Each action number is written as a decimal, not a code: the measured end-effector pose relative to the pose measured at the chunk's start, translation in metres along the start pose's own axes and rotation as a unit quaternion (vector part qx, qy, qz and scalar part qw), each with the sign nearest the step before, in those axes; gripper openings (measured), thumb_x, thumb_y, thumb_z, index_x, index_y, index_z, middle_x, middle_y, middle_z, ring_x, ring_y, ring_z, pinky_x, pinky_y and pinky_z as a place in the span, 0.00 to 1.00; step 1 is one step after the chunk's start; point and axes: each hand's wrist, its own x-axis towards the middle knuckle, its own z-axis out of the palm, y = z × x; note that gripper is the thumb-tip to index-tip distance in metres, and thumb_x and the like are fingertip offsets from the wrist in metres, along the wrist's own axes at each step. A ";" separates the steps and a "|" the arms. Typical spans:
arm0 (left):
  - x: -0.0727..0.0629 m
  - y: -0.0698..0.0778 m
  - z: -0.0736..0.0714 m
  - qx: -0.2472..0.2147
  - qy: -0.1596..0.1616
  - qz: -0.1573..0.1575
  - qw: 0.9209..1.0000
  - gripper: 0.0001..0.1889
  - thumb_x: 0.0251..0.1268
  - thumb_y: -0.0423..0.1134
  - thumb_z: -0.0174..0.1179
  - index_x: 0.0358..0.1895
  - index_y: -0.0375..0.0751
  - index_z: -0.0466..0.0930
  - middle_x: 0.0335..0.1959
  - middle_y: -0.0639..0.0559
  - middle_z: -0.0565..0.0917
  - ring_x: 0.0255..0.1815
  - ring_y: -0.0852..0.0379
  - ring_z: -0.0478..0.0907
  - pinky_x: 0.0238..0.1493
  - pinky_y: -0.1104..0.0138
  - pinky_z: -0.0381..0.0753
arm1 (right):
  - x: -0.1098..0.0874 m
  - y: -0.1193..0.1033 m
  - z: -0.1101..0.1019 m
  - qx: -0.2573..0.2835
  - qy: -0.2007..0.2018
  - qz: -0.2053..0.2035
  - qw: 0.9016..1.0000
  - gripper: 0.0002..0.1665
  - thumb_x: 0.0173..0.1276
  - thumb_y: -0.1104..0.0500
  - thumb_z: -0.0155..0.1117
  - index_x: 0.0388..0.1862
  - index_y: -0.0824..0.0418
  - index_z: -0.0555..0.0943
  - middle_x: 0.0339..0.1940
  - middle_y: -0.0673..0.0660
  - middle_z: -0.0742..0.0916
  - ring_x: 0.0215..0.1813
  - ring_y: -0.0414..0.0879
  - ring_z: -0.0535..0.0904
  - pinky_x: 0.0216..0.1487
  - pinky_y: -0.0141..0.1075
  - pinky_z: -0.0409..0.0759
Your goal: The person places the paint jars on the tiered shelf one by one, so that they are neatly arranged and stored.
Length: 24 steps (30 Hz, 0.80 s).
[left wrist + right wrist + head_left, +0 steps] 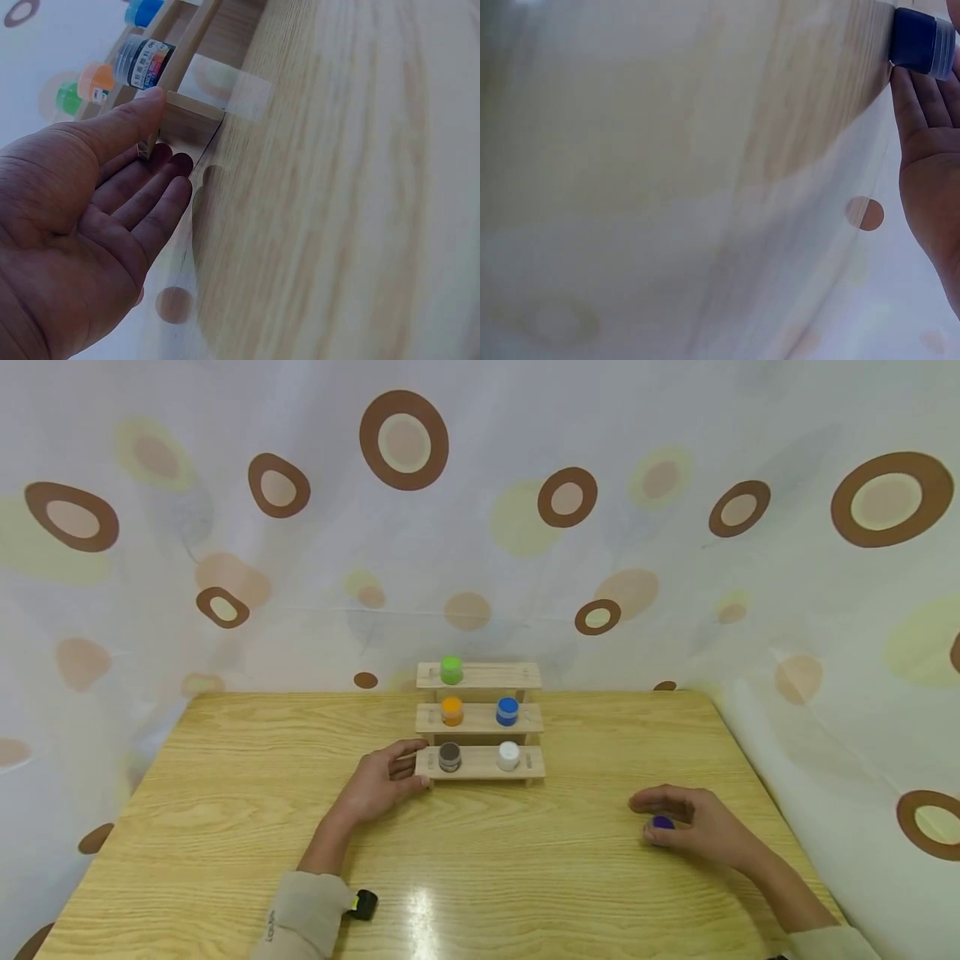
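A three-step wooden display rack [480, 763] stands at the table's back, carrying small paint jars. My left hand [378, 783] holds the left end of its lowest step, thumb [131, 120] at the front edge and index finger at the back. On that step are a dark grey-brown jar [449, 757] and a white jar [508, 756]. Orange [452, 711] and blue [507, 711] jars occupy the middle step; a green jar [451, 670] is on top. At right, my right hand [701, 822] curves loosely around a purple-blue jar [915, 41] standing on the table, its fingers spread wider than the jar.
The wood-grain table [480, 868] reaches back to a white sheet [480, 552] printed with brown and yellow ovals. That sheet also runs along the right side. A small black device [364, 905] is fixed at the left sleeve cuff [311, 902].
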 end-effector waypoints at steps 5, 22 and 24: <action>0.000 0.000 0.001 -0.004 0.000 0.004 1.000 0.32 0.72 0.36 0.71 0.77 0.42 0.73 0.75 0.34 0.74 0.71 0.36 0.77 0.68 0.52 0.83 | -0.007 0.002 -0.003 -0.006 -0.005 0.004 1.000 0.28 0.68 0.62 0.78 0.66 0.62 0.82 0.61 0.59 0.88 0.63 0.44 0.86 0.64 0.23 0.80; 0.001 0.001 0.000 0.007 0.002 -0.001 1.000 0.32 0.72 0.37 0.71 0.77 0.43 0.73 0.76 0.37 0.73 0.71 0.37 0.77 0.68 0.53 0.83 | -0.014 0.008 -0.005 0.016 -0.001 -0.030 0.999 0.25 0.71 0.66 0.74 0.66 0.64 0.82 0.60 0.63 0.87 0.61 0.43 0.86 0.62 0.28 0.84; 0.001 0.001 0.001 0.002 0.002 -0.002 1.000 0.32 0.71 0.36 0.71 0.77 0.44 0.73 0.76 0.37 0.73 0.72 0.37 0.77 0.68 0.53 0.83 | -0.011 0.004 -0.004 0.003 0.009 -0.019 1.000 0.24 0.71 0.63 0.75 0.65 0.63 0.83 0.60 0.61 0.88 0.61 0.40 0.86 0.61 0.28 0.84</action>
